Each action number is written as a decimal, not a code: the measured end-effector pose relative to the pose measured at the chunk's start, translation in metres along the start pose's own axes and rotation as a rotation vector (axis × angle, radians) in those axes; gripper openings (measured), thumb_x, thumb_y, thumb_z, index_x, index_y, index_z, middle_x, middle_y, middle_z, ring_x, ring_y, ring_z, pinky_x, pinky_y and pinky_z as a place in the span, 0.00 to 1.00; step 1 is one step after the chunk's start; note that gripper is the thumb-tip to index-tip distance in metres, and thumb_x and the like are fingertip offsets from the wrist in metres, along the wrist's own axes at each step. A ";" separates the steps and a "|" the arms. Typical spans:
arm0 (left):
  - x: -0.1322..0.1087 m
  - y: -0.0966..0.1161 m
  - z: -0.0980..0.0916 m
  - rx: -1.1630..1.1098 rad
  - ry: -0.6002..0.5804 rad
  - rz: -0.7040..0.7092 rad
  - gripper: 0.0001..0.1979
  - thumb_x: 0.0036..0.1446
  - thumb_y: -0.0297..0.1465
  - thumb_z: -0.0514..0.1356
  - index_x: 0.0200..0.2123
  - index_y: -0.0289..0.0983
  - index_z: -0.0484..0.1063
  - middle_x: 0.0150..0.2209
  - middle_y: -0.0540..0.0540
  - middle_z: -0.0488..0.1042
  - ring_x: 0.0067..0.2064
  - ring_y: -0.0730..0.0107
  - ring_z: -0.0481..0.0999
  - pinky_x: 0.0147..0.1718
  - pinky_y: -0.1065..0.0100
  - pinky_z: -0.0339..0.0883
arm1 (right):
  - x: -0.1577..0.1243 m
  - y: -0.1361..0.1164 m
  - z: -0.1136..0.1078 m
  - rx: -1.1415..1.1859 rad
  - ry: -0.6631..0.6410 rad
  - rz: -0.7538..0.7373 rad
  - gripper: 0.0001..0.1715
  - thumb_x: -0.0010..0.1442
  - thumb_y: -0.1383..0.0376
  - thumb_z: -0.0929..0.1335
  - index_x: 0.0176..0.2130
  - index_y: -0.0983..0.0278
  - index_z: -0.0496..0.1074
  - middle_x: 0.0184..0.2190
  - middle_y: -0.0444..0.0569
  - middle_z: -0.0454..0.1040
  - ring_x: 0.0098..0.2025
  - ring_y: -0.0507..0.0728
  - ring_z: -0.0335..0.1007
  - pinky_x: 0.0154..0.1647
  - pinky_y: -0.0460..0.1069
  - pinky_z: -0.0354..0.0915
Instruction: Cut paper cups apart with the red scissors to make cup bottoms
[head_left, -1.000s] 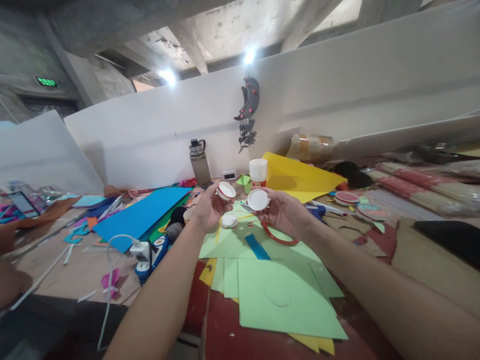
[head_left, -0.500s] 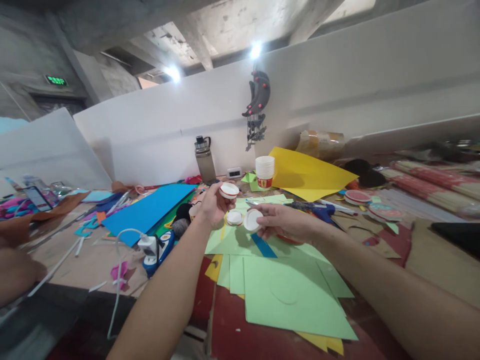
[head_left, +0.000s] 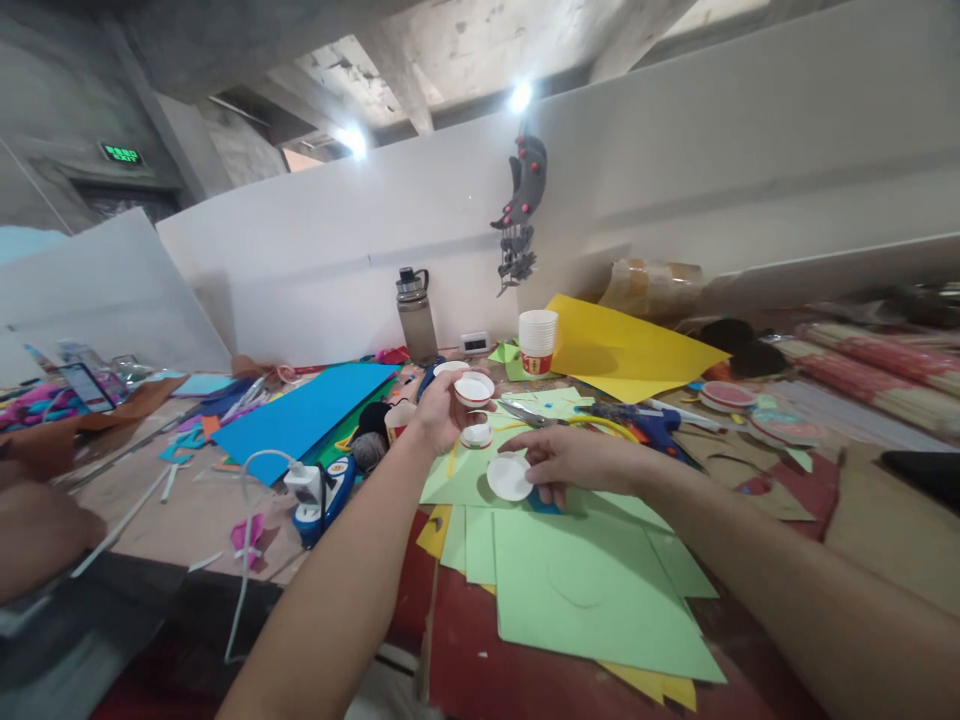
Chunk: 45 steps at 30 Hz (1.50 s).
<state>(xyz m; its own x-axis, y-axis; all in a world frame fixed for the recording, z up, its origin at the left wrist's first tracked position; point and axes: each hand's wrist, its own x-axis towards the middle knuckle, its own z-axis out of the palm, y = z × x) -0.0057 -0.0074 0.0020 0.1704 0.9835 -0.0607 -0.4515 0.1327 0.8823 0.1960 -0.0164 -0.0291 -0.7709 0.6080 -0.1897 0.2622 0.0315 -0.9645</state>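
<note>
the right hand (head_left: 570, 460) and its white disc (head_left: 507, 478) cover part of a blue strip (head_left: 543, 503). a red-rimmed cup base (head_left: 474, 388) hides some of the left hand (head_left: 441, 414), whose wrist overlaps a paper cup (head_left: 396, 418). at left, another person's limb (head_left: 41, 530) is blurred and cut off; at right, a black slab (head_left: 926, 472) is cut off too.

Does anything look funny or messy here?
Yes. The green sheets overlap crookedly, with yellow corners poking out underneath. The white piece in the left hand looks odd too: it's very shallow, perhaps a cut-down cup. I see no spill; the bottle stands upright.
</note>
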 end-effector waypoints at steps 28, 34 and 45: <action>-0.005 -0.025 0.014 0.719 -0.123 -0.073 0.16 0.58 0.37 0.51 0.42 0.33 0.71 0.25 0.44 0.76 0.18 0.72 0.72 0.13 0.75 0.56 | 0.002 -0.019 -0.019 0.369 0.658 -0.118 0.16 0.50 0.76 0.63 0.38 0.68 0.73 0.16 0.42 0.68 0.18 0.48 0.63 0.16 0.41 0.61; -0.012 -0.023 0.017 1.085 -0.264 -0.165 0.17 0.58 0.38 0.52 0.44 0.37 0.74 0.19 0.51 0.70 0.15 0.76 0.66 0.14 0.75 0.52 | 0.002 -0.017 -0.019 0.395 0.651 -0.139 0.08 0.54 0.73 0.63 0.32 0.67 0.71 0.14 0.42 0.66 0.16 0.48 0.61 0.15 0.41 0.60; -0.004 -0.023 0.017 1.020 -0.020 0.099 0.25 0.58 0.48 0.50 0.33 0.33 0.76 0.22 0.46 0.72 0.18 0.74 0.65 0.20 0.71 0.57 | 0.004 -0.014 -0.017 0.396 0.630 -0.162 0.09 0.57 0.69 0.64 0.37 0.69 0.72 0.15 0.41 0.66 0.15 0.48 0.60 0.14 0.41 0.57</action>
<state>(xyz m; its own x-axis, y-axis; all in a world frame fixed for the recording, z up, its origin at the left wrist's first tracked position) 0.0190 -0.0165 -0.0105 0.1917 0.9809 0.0334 0.4940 -0.1259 0.8603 0.1991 -0.0011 -0.0136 -0.2739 0.9617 -0.0138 -0.1460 -0.0557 -0.9877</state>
